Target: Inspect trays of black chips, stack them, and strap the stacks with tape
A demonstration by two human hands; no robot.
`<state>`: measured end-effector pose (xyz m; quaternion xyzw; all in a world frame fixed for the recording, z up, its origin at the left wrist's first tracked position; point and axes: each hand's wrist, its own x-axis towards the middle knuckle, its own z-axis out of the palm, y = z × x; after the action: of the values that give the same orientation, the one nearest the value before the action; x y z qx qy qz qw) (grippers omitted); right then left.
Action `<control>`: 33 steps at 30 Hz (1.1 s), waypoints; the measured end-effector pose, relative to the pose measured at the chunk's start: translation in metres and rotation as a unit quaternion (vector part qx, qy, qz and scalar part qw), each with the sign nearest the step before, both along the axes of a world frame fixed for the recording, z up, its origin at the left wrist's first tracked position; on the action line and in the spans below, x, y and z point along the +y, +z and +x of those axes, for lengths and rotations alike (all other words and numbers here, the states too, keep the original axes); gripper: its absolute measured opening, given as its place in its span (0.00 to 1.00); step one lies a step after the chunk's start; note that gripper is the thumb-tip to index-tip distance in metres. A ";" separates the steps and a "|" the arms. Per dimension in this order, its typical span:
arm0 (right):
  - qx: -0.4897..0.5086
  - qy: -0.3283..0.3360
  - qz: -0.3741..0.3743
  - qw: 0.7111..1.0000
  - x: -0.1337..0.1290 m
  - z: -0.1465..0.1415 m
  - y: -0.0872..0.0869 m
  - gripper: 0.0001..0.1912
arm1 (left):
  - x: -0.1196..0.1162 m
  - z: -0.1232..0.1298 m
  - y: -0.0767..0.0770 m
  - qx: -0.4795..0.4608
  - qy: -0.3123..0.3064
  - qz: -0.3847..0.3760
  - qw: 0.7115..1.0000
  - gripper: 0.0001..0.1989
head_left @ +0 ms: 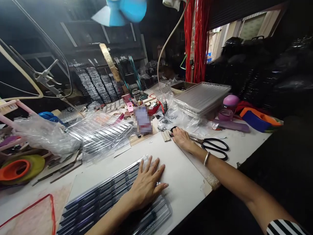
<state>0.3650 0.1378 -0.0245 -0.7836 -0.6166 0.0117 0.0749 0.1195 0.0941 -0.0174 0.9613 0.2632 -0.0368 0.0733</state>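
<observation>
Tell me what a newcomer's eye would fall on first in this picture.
Probably the vivid red strands hanging in a thick bundle at the top, right of centre, and the bright blue fan blades cut off by the top edge. Next, in the foreground, the left hand lies spread over a clear tray with rows of dark parts.

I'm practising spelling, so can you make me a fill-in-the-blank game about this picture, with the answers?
1. The grip spread over the clear plastic tray is the person's ____ one.
2. The scissors have ____ handles.
3. The bracelet is on the person's ____ wrist.
4. The strands hanging at the back are ____.

Missing words: left; black; right; red.
</observation>
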 end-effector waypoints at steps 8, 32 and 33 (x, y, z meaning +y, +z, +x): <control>0.047 -0.002 0.059 0.997 0.004 0.014 -0.011 0.08 | 0.007 0.006 -0.008 -0.097 -0.004 0.005 0.995 0.20; 0.164 -0.056 0.129 0.976 -0.007 0.030 0.008 0.15 | 0.008 0.004 -0.008 -0.163 0.010 -0.012 0.986 0.15; 0.159 -0.059 0.118 0.978 -0.006 0.029 0.005 0.13 | 0.008 0.004 -0.008 -0.159 0.008 -0.012 0.987 0.15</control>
<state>0.3938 0.1323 -0.0200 -0.7921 -0.5467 0.0589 0.2651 0.1237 0.1021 -0.0250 0.9519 0.2552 0.1138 0.1261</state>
